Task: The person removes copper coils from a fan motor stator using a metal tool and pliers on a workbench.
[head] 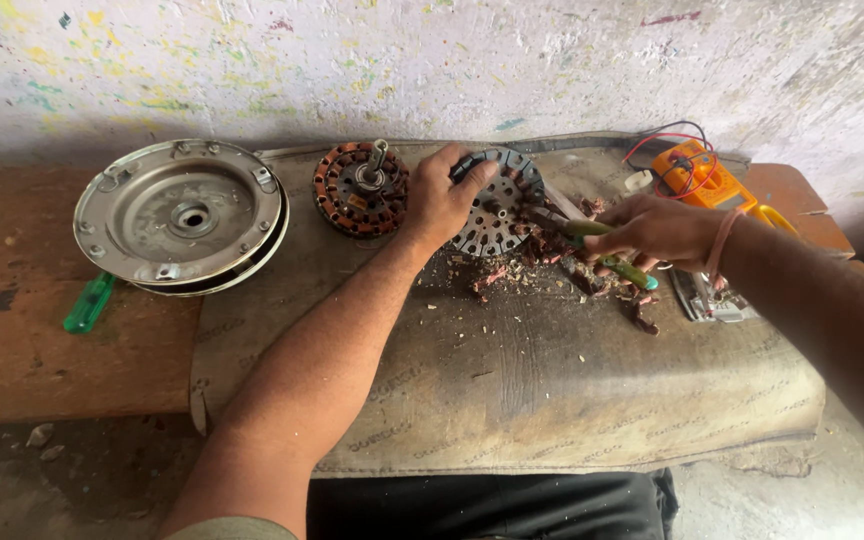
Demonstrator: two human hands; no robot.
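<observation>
Slotted metal stator core [497, 205], tilted on edge on the cardboard sheet [512, 380] covering the bench [22, 340]. The left hand [439, 200], arm extended, clasps its rim; the right hand [657, 232], wrist bent inward, grips green-handled pliers [602, 255] whose tip meets the core. Copper wire scraps [552, 270] lie beneath. Leftward: a wound stator [357, 190], then a dished metal cover [180, 215] and a green screwdriver [89, 303]. Behind the right hand: an orange multimeter [697, 175].
</observation>
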